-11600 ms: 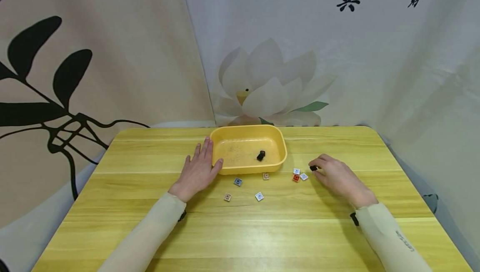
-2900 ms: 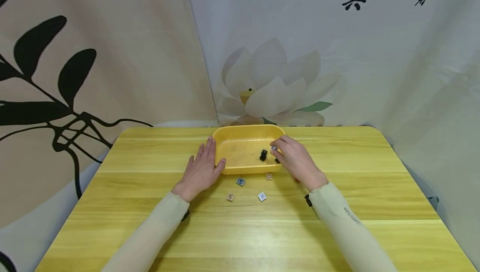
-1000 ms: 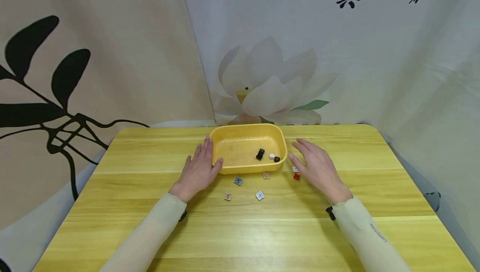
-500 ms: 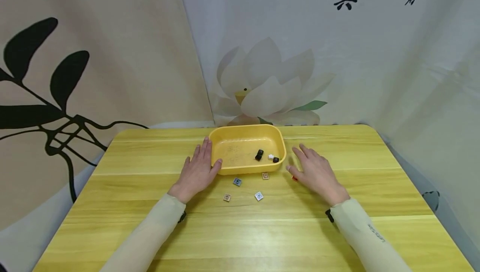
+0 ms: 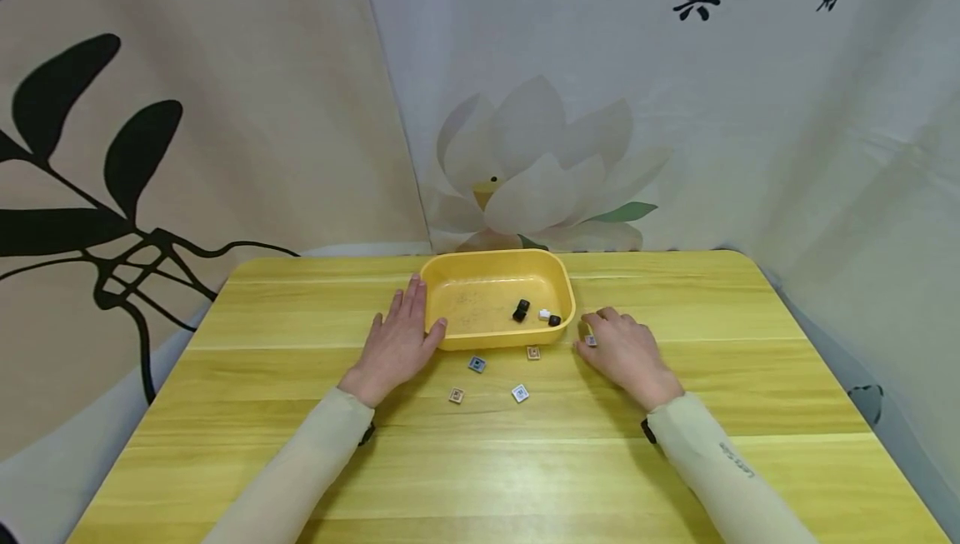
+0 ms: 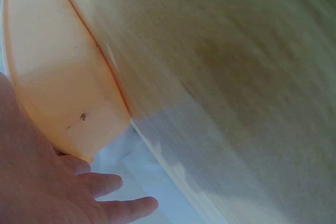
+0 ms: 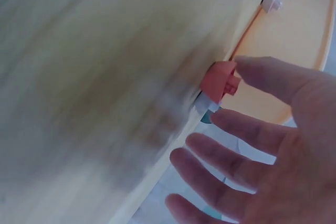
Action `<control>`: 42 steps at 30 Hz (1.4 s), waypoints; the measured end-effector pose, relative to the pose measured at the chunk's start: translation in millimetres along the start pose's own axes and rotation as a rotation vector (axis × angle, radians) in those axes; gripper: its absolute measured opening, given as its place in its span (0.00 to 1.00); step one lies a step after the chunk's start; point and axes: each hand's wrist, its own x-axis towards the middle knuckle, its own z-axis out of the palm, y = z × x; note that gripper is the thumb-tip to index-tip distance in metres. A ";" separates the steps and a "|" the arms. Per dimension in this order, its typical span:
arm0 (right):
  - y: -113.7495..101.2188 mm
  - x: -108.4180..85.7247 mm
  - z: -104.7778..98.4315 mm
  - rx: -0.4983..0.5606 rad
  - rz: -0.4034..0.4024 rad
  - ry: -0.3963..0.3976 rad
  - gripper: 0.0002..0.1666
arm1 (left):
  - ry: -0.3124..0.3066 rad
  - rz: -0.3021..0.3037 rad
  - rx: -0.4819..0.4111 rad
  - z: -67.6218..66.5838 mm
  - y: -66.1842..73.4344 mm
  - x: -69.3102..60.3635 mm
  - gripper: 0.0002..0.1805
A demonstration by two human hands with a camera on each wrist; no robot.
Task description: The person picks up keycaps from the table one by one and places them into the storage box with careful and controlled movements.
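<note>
My left hand (image 5: 393,340) lies with straight fingers against the left end of a yellow plastic tray (image 5: 480,336); the left wrist view shows the fingers spread along its wall. My right hand (image 5: 626,352) is low over the table right of the tray, thumb and fingers apart around a white keycap (image 5: 591,341). The right wrist view shows a red keycap (image 7: 218,82) by the thumb tip, with a white keycap (image 7: 203,103) behind it near the index fingertip. The red one is hidden in the head view. Inside the tray are black keycaps (image 5: 521,311) and a white keycap (image 5: 544,314).
In front of the tray lie a beige keycap (image 5: 533,353), a blue-grey keycap (image 5: 477,365), a second beige keycap (image 5: 456,396) and a white keycap (image 5: 521,393). The wooden table (image 5: 480,477) ends at the back against a printed curtain (image 5: 750,152).
A black and a white keycap have come from the right side into the tray. My right hand has since withdrawn and lowered its fingertips around the remaining white keycap. The left hand stays put.
</note>
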 end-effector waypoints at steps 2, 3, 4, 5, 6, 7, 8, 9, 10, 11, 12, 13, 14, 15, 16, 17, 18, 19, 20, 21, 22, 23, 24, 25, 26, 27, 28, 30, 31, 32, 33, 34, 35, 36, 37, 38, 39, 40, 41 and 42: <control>-0.5 0.7 1.0 0.008 -0.001 -0.004 0.23 | 0.000 0.000 -0.001 -0.3 0.6 0.2 0.45; -0.5 1.1 1.6 0.014 -0.003 -0.007 0.21 | 0.001 0.000 -0.003 -0.5 0.8 0.2 0.45; -0.6 1.6 2.0 0.017 -0.004 -0.009 0.19 | 0.001 -0.001 -0.002 -0.6 1.0 0.2 0.45; -0.6 2.2 2.4 0.021 -0.004 -0.011 0.17 | 0.002 -0.001 -0.003 -0.6 1.2 0.3 0.45; -0.8 2.5 2.6 0.025 -0.005 -0.013 0.15 | 0.003 -0.002 -0.002 -0.6 1.3 0.3 0.45; -1.1 2.8 2.6 0.028 -0.008 -0.012 0.14 | 0.003 -0.002 -0.001 -0.6 1.4 0.4 0.45; -1.4 3.1 2.7 0.029 -0.014 -0.012 0.13 | 0.003 -0.003 0.000 -0.5 1.5 0.4 0.45; -1.6 3.4 2.8 0.030 -0.020 -0.010 0.11 | 0.002 -0.003 0.001 -0.4 1.6 0.4 0.45; -1.9 3.6 2.9 0.031 -0.027 -0.006 0.10 | 0.001 -0.004 0.002 -0.2 1.6 0.5 0.45; -2.2 3.8 3.0 0.031 -0.034 0.000 0.08 | 0.000 -0.005 0.003 -0.1 1.7 0.4 0.45; -2.3 4.1 3.3 0.032 -0.041 0.006 0.07 | -0.002 -0.005 0.004 0.0 1.7 0.3 0.45; -2.2 4.6 3.8 0.031 -0.048 0.012 0.05 | -0.004 -0.006 0.004 0.0 1.8 0.3 0.45; -2.2 5.0 4.2 0.032 -0.056 0.018 0.04 | -0.005 -0.006 0.006 0.1 1.9 0.3 0.45; -2.3 5.3 4.5 0.034 -0.060 0.023 0.03 | -0.005 -0.007 0.004 0.1 2.0 0.3 0.45; -2.2 5.5 4.7 0.036 -0.064 0.027 0.03 | -0.005 -0.008 0.003 0.1 2.1 0.3 0.45; -2.1 5.7 5.0 0.041 -0.066 0.027 0.03 | -0.004 -0.008 0.002 0.1 2.1 0.2 0.45; -1.9 5.9 5.0 0.048 -0.069 0.026 0.02 | -0.004 -0.008 0.002 0.1 2.2 0.3 0.45; -1.8 5.9 4.7 0.055 -0.071 0.024 0.02 | -0.005 -0.009 0.001 0.0 2.3 0.5 0.45; -1.6 5.8 4.1 0.064 -0.074 0.022 0.02 | -0.005 -0.010 0.001 0.0 2.4 0.6 0.45; -1.1 5.7 3.5 0.070 -0.074 0.020 0.02 | -0.006 -0.010 0.001 0.0 2.5 0.6 0.45; -0.5 5.4 2.9 0.073 -0.078 0.022 0.02 | -0.006 -0.011 0.003 0.0 2.5 0.6 0.45; 0.0 5.2 2.1 0.080 -0.079 0.024 0.03 | -0.007 -0.011 0.004 0.0 2.5 0.6 0.45; 0.5 4.8 1.2 0.084 -0.080 0.029 0.04 | -0.009 -0.012 0.006 -0.1 2.5 0.6 0.45; 1.3 4.3 0.4 0.089 -0.083 0.037 0.04 | -0.009 -0.011 0.005 -0.1 2.5 0.6 0.45; 2.1 3.7 -0.5 0.093 -0.082 0.046 0.05 | -0.008 -0.011 0.006 -0.1 2.4 0.4 0.45; 2.8 3.2 -1.5 0.100 -0.080 0.055 0.06 | -0.007 -0.010 0.006 -0.2 2.3 0.3 0.45; 3.3 2.6 -2.8 0.107 -0.079 0.064 0.07 | -0.007 -0.009 0.005 -0.3 2.3 0.3 0.45; 4.3 1.1 -5.6 0.121 -0.074 0.082 0.07 | -0.005 -0.009 0.002 -0.6 2.4 0.7 0.45; 4.8 0.4 -7.1 0.127 -0.071 0.092 0.08 | -0.005 -0.009 0.001 -0.8 2.5 0.9 0.45; 5.1 -0.4 -8.6 0.130 -0.069 0.101 0.08 | -0.004 -0.009 0.001 -0.8 2.5 0.9 0.45; 5.4 -1.2 -10.1 0.134 -0.066 0.109 0.08 | -0.003 -0.008 0.001 -0.9 2.5 1.0 0.45; 5.6 -2.0 -11.5 0.135 -0.065 0.120 0.08 | -0.002 -0.008 0.001 -1.0 2.4 0.9 0.45; 5.8 -2.8 -12.9 0.139 -0.063 0.130 0.08 | -0.002 -0.008 0.001 -1.0 2.3 0.9 0.45; 6.2 -3.6 -13.8 0.141 -0.061 0.141 0.08 | -0.001 -0.007 0.003 -0.9 2.2 0.7 0.45; 6.4 -4.2 -15.0 0.145 -0.062 0.152 0.08 | -0.001 -0.007 0.002 -0.9 2.2 0.7 0.45; 6.6 -5.0 -16.0 0.151 -0.061 0.162 0.08 | 0.000 -0.007 0.002 -0.8 2.1 0.5 0.44; 6.9 -5.8 -16.9 0.159 -0.059 0.173 0.08 | 0.001 -0.007 0.001 -0.8 2.0 0.5 0.44; 7.3 -6.4 -17.5 0.165 -0.060 0.186 0.08 | 0.001 -0.007 0.000 -0.7 2.0 0.6 0.44; 7.9 -7.0 -18.0 0.173 -0.061 0.198 0.08 | 0.001 -0.007 -0.002 -0.7 2.1 0.8 0.44; 8.5 -7.5 -18.1 0.178 -0.064 0.212 0.07 | 0.001 -0.008 -0.004 -0.7 2.1 0.9 0.44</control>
